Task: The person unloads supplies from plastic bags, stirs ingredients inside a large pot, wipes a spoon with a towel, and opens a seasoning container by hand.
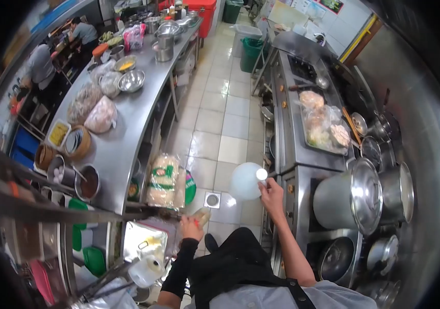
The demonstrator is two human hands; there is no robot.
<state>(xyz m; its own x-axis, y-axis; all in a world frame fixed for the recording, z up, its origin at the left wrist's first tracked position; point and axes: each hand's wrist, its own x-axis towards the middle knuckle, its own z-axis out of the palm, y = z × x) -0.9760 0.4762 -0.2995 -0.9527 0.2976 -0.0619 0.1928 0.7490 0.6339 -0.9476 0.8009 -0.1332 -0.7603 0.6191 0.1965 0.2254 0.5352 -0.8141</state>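
My right hand [271,196] is closed on the neck end of a translucent whitish jug [243,181] with a white cap, held above the tiled floor. Lower and to the left, my left hand [191,229] is closed at a tan, elongated thing [203,216] whose kind I cannot make out. Something orange-red shows at the fingers of that hand, and a black sleeve covers the forearm. Close to the left hand, a clear plastic package with green print [163,177] sits on the low shelf.
A long steel counter [127,136] with bowls, bags and pots runs along the left. On the right, the stove carries a large lidded pot [336,201], a wok [336,257] and a tray of bagged food [324,126]. A floor drain [212,200] lies ahead. Two people work beyond the counter.
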